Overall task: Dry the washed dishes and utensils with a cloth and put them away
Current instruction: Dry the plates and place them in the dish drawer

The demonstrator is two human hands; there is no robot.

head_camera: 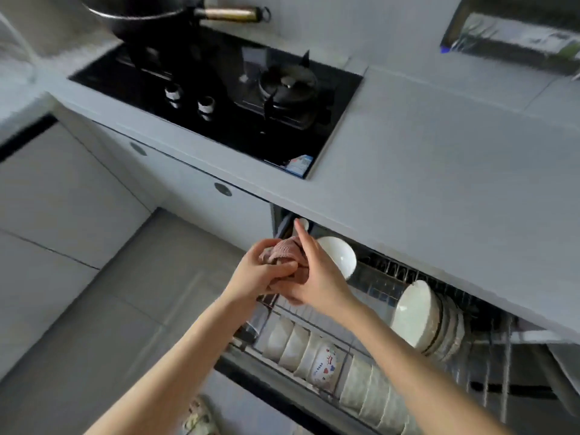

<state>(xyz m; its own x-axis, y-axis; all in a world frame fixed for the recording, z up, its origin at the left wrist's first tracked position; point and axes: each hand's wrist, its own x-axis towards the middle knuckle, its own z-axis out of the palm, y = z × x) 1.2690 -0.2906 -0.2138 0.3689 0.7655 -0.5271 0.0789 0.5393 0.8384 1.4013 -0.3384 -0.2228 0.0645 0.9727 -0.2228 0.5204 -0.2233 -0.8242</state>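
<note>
The left hand [260, 274] clutches the pink cloth [284, 251] above the open dish rack [389, 273]. The right hand [317, 277] lies against it, forefinger straight (whether its lower fingers grasp, I cannot tell). A slack grip could drop the cloth among the standing bowls [298, 345].

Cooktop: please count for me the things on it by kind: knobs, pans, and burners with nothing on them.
Knobs: 2
Pan: 1
Uncovered burner: 1
Total: 4
</note>
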